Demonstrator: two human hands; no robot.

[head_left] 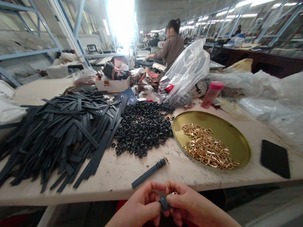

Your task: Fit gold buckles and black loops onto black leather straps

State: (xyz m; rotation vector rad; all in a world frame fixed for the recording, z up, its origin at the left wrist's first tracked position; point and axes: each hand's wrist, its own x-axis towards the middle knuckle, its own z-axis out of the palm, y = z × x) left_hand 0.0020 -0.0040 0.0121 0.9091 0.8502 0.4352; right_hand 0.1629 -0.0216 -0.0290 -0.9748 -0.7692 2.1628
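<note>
My left hand [141, 207] and my right hand [189, 206] meet below the table's front edge, fingers pinched together on a small dark strap piece with a loop and a bit of gold buckle [165, 201]. On the table just above them lies a finished dark strap with a gold buckle [149, 172]. A big heap of dark leather straps [59, 133] fills the left. A pile of small black loops [142, 126] sits in the middle. To the right, a round brass tray [236, 135] holds several gold buckles [207, 149].
A black phone [274, 158] lies at the right front of the table. A pink bottle [212, 93], clear plastic bags [187, 73] and a white box [113, 85] crowd the back. Another person [171, 46] works at a table farther off.
</note>
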